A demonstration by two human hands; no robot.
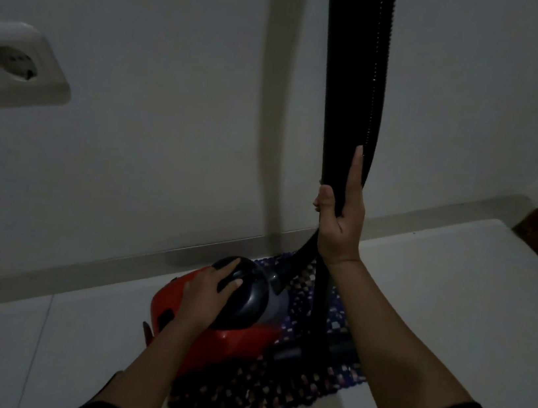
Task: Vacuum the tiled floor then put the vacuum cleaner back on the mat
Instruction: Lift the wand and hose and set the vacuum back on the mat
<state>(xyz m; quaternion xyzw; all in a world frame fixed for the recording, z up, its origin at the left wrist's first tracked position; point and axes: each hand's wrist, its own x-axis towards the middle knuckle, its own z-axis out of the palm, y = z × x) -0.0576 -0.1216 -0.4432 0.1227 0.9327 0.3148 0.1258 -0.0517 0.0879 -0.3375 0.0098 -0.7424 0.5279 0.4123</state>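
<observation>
The room is dim. Low in the middle of the frame a red and grey vacuum cleaner (239,307) sits on a dark woven mat (267,400), which lies on the pale tiled floor (454,299) close to the skirting of a white wall (173,86). The left hand (209,295) lies spread over the dark rounded top of the vacuum cleaner, fingers wide and thumb pointing to the right, pressed flat on the housing rather than wrapped around it.

The right hand (339,220), right of centre, is closed around a black ribbed hose (351,77). The fingers curl round the hose from the left, while the thumb lies straight up along it. Above the hand the hose runs up and out of the top edge of the frame; below it, the hose bends down to the grey front of the vacuum cleaner. A black tube also drops below the right wrist toward the mat.

At the upper left of the frame a white wall socket (17,64) sticks out. A dark wooden edge shows at the far right. Both forearms are bare, with dark sleeves at the bottom edge.
</observation>
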